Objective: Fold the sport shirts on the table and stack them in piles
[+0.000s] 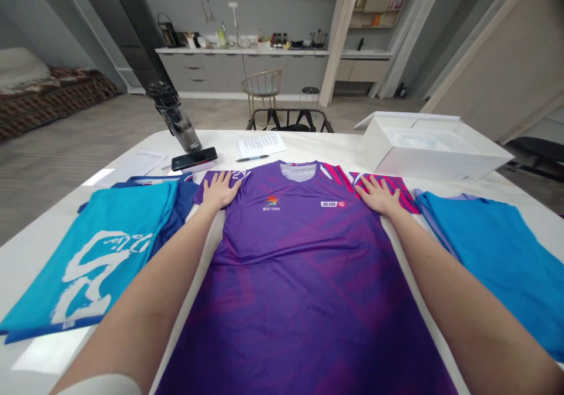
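Note:
A purple short-sleeved jersey lies spread out, front up, with its collar toward the far side of the white table. My left hand rests flat on its left sleeve, fingers spread. On the red-striped right sleeve my right hand lies flat too, its fingers apart. Beside my left arm is a folded turquoise shirt with white lettering, on top of a dark blue shirt. To the right of my right arm lies a folded blue shirt, a lavender edge showing beneath it.
Beyond the jersey are a black phone, a pen, a printed sheet and a dark clear-bodied bottle. An open white box stands at the back right. A black chair is behind the table.

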### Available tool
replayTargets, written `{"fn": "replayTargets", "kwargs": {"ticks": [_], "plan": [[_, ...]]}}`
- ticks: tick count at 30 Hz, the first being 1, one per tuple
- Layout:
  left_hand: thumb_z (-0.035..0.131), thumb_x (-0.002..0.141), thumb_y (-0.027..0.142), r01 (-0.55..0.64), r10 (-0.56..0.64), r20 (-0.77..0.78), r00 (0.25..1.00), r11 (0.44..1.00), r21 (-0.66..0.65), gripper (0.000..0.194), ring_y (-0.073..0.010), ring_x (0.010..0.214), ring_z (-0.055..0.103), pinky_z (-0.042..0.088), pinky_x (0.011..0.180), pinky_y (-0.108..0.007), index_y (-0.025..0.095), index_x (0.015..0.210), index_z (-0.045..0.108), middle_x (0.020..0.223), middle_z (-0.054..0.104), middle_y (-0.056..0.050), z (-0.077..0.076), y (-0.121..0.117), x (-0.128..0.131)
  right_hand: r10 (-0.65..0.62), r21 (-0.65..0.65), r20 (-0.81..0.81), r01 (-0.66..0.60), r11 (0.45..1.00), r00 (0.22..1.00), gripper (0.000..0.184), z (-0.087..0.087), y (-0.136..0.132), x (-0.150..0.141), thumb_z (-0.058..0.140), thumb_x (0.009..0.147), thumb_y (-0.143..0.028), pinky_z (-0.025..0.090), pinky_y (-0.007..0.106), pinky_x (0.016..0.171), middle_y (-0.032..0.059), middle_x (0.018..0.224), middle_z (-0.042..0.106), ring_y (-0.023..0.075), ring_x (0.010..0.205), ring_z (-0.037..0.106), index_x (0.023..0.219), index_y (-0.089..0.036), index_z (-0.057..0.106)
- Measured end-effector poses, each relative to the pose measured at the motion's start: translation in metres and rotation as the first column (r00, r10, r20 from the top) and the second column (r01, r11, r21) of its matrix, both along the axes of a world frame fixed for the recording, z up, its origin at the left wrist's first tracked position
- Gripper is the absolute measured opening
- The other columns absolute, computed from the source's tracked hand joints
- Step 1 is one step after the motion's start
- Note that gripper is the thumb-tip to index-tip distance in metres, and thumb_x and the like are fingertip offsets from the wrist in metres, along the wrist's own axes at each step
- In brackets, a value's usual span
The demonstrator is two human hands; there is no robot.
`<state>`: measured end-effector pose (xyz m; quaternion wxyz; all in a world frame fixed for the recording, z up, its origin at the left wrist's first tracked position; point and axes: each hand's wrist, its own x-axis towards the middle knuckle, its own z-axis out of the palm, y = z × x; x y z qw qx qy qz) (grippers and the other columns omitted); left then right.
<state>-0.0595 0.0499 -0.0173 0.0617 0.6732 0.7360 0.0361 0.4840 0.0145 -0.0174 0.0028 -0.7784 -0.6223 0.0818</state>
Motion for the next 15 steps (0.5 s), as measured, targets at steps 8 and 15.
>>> {"fn": "replayTargets", "kwargs": {"ticks": [8,15], "plan": [[0.015,0.095,0.073,-0.201,0.202,0.038,0.979,0.979,-0.015,0.087,-0.0343,0.160,0.013,0.009,0.128,-0.062,0.023,0.165,0.028,0.174,0.017,-0.005,0.002,0.003,0.005,-0.220,0.007,-0.066,0.221,0.975,0.973,0.092,0.003,0.002,0.007,0.015,0.093,-0.083,0.000,0.076,0.120,0.0085,0.175,0.009,0.0437,0.158,0.005,0.167,-0.030,0.023],[0.020,0.095,0.072,-0.310,0.309,0.061,0.949,0.951,-0.001,0.090,-0.0407,0.159,0.013,0.013,0.127,-0.064,0.016,0.165,0.027,0.173,0.018,-0.012,0.001,0.003,-0.003,-0.328,0.076,-0.099,0.336,0.939,0.940,0.098,-0.004,0.006,0.020,0.020,0.093,-0.080,0.003,0.074,0.121,0.0207,0.172,0.016,0.0467,0.157,0.009,0.166,-0.015,0.028]]}}
